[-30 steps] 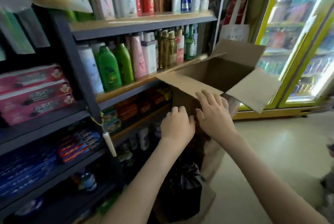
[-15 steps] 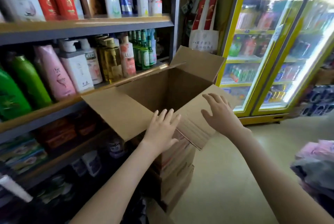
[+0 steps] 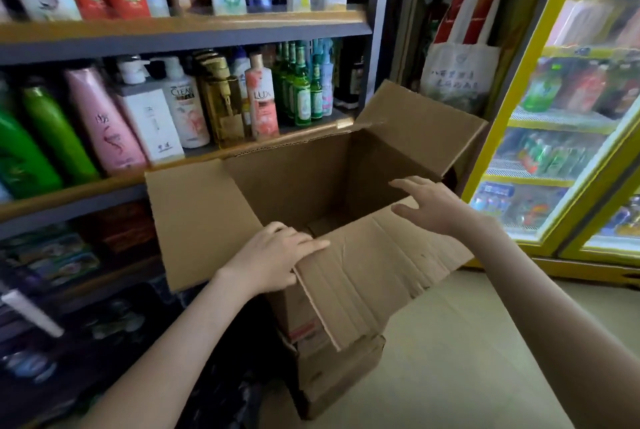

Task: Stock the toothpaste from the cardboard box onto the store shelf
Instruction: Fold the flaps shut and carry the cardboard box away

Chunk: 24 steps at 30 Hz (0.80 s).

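Pressing near flap (image 3: 374,269) of cardboard box (image 3: 294,186) down with left hand (image 3: 273,255), fingers straight. Right hand (image 3: 433,210) spread above opening, gripping nothing. Toothpaste unseen, presumably deep inside. Perched on stacked cartons (image 3: 332,369) beside store shelf (image 3: 86,193); likely to tip if leaned on.

The hands have split from their huddle at the box (image 3: 294,179) front! The left hand (image 3: 273,255) now lies flat on the near flap (image 3: 374,273) at its left corner, and the right hand (image 3: 429,203) has spread over the flap's right end. The flap has swung outward, and the box's inside has come into sight.
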Tool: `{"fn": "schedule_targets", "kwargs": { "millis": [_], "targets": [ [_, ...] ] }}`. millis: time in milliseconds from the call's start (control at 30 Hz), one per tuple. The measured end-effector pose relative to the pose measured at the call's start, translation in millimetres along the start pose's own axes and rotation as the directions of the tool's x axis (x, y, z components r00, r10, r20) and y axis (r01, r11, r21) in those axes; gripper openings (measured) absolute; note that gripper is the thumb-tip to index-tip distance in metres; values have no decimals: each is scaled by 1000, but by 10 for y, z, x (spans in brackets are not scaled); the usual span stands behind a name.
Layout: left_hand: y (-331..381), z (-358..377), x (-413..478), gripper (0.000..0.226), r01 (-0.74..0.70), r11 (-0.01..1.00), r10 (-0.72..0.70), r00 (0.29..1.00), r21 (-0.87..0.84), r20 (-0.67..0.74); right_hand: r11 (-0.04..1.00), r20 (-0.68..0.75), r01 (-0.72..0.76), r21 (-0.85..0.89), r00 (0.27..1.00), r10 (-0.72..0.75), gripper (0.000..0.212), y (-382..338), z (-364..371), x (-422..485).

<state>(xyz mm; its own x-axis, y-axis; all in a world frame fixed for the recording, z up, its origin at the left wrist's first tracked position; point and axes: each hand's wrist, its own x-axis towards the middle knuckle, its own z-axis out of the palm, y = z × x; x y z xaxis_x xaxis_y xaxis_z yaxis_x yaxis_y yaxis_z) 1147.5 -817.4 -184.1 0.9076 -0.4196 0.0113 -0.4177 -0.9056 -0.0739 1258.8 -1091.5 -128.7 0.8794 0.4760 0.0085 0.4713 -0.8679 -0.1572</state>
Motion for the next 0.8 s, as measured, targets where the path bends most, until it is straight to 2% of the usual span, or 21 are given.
{"fn": "schedule_targets", "kwargs": {
  "millis": [33,100,200,267,333,367,433,500,600,667,733,767,800],
  "targets": [
    [11,1,10,71,73,993,-74,997,-96,-10,1000,27,22,12,999,-22,53,35,-12,54],
    [35,5,-16,62,251,906,-273,962,-342,-17,994,80,51,100,995,-59,48,159,-69,139],
    [113,31,-53,45,378,788,-447,894,-486,-31,934,69,41,356,995,-70,50,487,-191,295],
    [191,13,-55,37,440,724,-537,843,-531,-34,827,58,-1,563,998,-39,67,687,-331,380],
    [253,-16,-51,31,476,668,-609,791,-572,-52,719,34,47,693,995,-99,87,845,-474,473],
    [272,-34,-43,29,492,644,-638,768,-586,-55,685,11,85,724,991,-135,84,894,-544,516],
    [295,-80,-37,26,524,569,-700,713,-634,-39,618,-58,150,771,984,-167,64,964,-667,606],
    [308,-130,-30,33,533,499,-763,645,-683,-53,528,-171,235,816,971,-169,48,1027,-763,715],
    [260,-166,-15,48,541,474,-803,589,-694,-89,419,-393,398,816,914,-104,35,1073,-852,831],
    [212,-218,5,56,527,431,-826,558,-733,-84,471,-576,520,713,817,-31,28,1066,-872,870],
    [166,-301,56,67,458,351,-862,499,-817,-90,619,-705,573,538,708,-44,27,1019,-869,927],
    [129,-326,93,73,456,333,-876,473,-825,-93,706,-717,557,437,690,-100,30,979,-852,983],
    [84,-346,136,80,494,348,-888,447,-797,-110,778,-680,522,350,713,-172,38,925,-826,1057]
  ]
}}
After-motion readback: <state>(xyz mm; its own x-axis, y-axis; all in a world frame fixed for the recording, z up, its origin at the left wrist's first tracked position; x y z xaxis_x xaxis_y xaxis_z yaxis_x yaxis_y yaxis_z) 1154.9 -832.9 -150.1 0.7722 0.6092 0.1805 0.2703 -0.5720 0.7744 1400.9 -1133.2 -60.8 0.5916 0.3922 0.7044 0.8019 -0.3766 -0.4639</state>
